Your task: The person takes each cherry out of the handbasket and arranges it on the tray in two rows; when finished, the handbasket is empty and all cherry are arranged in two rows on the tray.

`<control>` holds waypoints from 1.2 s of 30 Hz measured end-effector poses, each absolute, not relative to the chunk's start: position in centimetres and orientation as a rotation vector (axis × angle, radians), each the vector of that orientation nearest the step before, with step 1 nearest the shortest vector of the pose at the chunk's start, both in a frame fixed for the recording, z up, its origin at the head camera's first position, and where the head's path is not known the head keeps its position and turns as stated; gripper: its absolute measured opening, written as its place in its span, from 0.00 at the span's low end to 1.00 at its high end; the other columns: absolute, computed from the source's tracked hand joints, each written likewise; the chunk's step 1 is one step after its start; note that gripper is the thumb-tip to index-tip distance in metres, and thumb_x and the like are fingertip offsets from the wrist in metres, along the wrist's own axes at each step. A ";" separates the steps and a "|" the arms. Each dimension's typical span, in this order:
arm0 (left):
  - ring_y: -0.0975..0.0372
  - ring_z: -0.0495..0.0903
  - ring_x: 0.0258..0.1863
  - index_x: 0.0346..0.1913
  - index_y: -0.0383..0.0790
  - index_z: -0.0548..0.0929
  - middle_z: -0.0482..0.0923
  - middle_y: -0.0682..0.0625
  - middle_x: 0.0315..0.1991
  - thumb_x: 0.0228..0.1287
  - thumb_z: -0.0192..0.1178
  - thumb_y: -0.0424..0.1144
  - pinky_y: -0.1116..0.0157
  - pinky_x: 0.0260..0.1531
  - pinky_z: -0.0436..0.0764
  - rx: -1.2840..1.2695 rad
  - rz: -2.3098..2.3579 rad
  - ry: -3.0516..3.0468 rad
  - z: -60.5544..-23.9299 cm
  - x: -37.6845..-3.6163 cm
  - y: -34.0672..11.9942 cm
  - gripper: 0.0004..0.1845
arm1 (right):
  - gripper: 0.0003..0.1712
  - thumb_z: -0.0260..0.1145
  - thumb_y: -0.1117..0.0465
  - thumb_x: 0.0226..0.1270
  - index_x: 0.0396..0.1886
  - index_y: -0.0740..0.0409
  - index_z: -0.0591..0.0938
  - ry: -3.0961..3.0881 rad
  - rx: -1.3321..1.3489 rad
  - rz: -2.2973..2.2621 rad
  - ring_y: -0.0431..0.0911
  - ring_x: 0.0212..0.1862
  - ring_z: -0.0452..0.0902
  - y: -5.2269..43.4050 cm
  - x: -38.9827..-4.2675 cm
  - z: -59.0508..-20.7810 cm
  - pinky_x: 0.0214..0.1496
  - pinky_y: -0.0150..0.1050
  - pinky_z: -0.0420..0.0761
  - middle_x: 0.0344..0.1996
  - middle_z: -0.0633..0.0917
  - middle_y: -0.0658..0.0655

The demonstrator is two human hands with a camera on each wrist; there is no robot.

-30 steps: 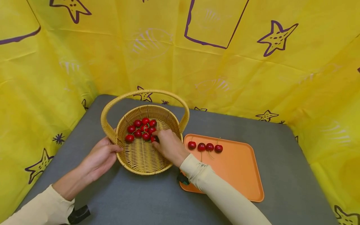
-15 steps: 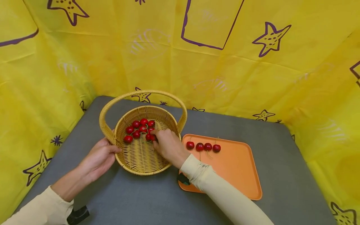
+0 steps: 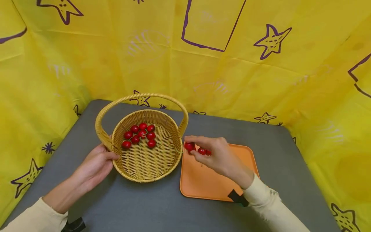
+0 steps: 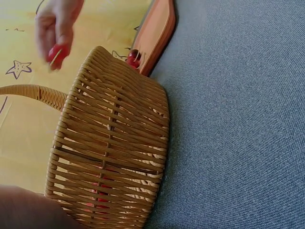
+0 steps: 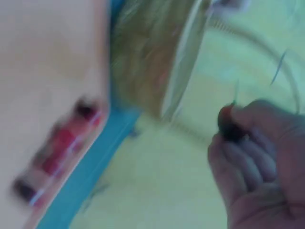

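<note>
My left hand (image 3: 94, 166) grips the left side of a round wicker basket (image 3: 150, 162), thumb at the rim below the handle's base. Inside the basket several red cherries (image 3: 135, 139) lie toward the back left, some with green stems. My right hand (image 3: 223, 158) pinches one cherry (image 3: 189, 146) between thumb and fingers, held up over the left edge of an orange tray (image 3: 200, 188). Its stem points left toward the basket; in the left wrist view this held cherry (image 4: 58, 55) shows above the rim. Part of the row of cherries (image 3: 202, 150) on the tray is hidden behind my right hand.
The basket's tall arched handle (image 3: 142, 95) rises over its back. Basket and tray stand side by side on a grey table (image 3: 139, 206). Yellow cloth (image 3: 162, 64) with starfish drawings surrounds the table on the left, back and right.
My right hand has lifted a cherry out of the basket and carried it right, over the tray's left edge. My left hand keeps its grip on the basket. The head view has shifted slightly.
</note>
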State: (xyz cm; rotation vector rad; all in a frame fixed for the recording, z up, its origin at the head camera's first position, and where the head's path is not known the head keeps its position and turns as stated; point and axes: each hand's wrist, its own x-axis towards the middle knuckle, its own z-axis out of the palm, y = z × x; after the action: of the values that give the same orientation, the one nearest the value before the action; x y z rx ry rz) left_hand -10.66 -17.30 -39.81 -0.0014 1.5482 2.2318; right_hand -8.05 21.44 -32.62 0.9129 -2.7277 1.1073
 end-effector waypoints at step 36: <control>0.55 0.27 0.83 0.84 0.41 0.25 0.24 0.52 0.87 0.68 0.38 0.14 0.51 0.81 0.32 0.029 2.220 1.551 -39.8 -10.6 -17.3 0.51 | 0.30 0.70 0.72 0.70 0.70 0.49 0.83 -3.038 0.805 1.158 0.49 0.65 0.82 38.9 -10.3 -41.9 0.65 0.41 0.81 0.65 0.84 0.51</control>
State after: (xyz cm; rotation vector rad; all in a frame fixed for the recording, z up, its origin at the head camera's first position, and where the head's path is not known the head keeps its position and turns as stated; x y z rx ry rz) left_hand -10.55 -17.29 -39.82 0.0286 1.5506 2.2205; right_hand -10.25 38.85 -41.86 0.8053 -3.0376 1.1576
